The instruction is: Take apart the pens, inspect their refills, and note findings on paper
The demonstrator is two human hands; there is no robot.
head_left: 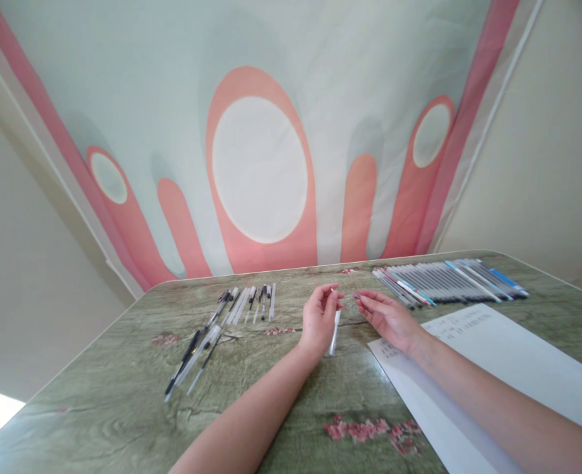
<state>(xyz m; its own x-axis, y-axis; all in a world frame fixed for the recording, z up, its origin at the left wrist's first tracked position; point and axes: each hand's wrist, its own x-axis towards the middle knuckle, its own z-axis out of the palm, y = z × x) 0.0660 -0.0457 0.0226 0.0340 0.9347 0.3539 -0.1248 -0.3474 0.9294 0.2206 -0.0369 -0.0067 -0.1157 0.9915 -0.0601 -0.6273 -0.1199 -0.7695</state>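
Above the middle of the table my left hand (319, 319) is closed, thumb and forefinger pinched together at the top. A whitish clear pen barrel (335, 334) shows just below its fingers; whether it is held or lies on the table I cannot tell. My right hand (387, 317) faces it a short gap away, thumb and fingertips pinched on something small and dark that I cannot make out. To the left lie loose pen parts (195, 355), clear barrels, dark caps and thin refills. A second cluster of pen parts (250, 304) lies behind them.
A long row of pens (429, 283) lies side by side at the back right. White paper (513, 388) with faint writing lies under my right forearm. The wood-patterned table (108, 395) meets a wall hanging (261, 164) at its far edge.
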